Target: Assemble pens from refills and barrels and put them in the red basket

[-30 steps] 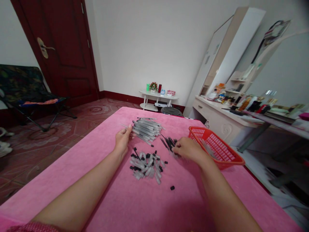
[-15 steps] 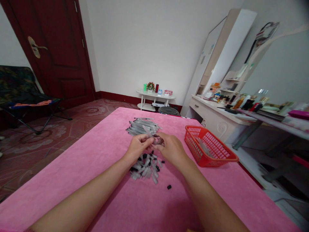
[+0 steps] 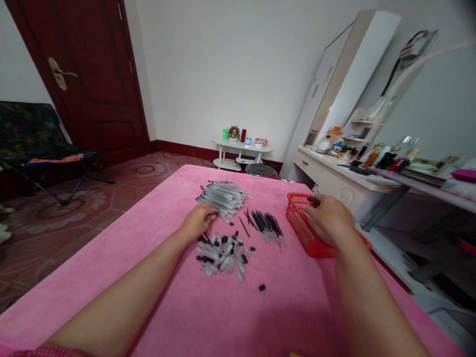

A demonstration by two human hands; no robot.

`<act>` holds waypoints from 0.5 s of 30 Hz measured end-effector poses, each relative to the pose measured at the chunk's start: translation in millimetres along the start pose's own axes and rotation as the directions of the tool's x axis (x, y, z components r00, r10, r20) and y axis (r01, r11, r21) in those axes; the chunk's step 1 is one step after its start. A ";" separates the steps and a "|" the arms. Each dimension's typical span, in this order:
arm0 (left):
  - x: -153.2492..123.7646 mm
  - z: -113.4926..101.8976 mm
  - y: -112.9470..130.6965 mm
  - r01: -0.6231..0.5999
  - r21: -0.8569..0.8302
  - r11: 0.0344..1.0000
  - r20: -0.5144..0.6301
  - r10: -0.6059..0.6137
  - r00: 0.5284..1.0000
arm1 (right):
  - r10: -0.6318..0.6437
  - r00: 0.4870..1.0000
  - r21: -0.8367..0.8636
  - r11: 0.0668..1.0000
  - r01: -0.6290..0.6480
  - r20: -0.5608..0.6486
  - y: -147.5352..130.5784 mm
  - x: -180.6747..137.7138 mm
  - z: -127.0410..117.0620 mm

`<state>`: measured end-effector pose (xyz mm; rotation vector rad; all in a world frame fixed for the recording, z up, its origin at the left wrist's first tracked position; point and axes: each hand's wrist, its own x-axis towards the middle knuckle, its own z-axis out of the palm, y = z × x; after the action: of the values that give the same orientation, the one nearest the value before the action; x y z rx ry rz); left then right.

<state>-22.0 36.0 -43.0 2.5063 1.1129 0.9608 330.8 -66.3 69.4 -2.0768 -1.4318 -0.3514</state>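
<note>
On the pink table lie a heap of clear pen barrels, a bundle of black refills and a pile of small caps. My left hand rests with curled fingers between the barrels and the caps, touching the near end of the barrels. My right hand is over the red basket, fingers bent; a dark pen tip shows at its fingertips. What it holds is mostly hidden.
One loose black cap lies nearer me. A white dressing table crowded with bottles stands right. A small white side table, a dark red door and a folding chair are beyond.
My hands were together above the caps half a second ago. The right hand has swung right over the red basket; the left has dropped back to the table by the barrels.
</note>
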 end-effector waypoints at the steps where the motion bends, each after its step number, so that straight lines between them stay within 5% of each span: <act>1: 0.0 0.7 1.1 -0.019 0.029 0.999 0.009 0.019 1.000 | -0.018 1.000 0.000 1.000 0.018 -0.003 -6.7 -2.1 1.6; 8: -0.1 -0.2 5.4 -0.017 0.166 0.986 0.050 0.008 0.999 | -0.193 0.939 0.186 0.972 0.143 0.285 -71.7 -29.1 17.2; 15: 0.0 -7.6 35.8 -0.125 0.187 0.975 0.037 0.120 0.992 | -0.399 0.844 0.310 0.904 0.296 0.358 -106.5 -65.5 47.2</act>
<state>-6.4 11.2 -21.1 2.7593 1.1003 0.8880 202.7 -61.2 31.3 -1.7455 -2.0070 0.1402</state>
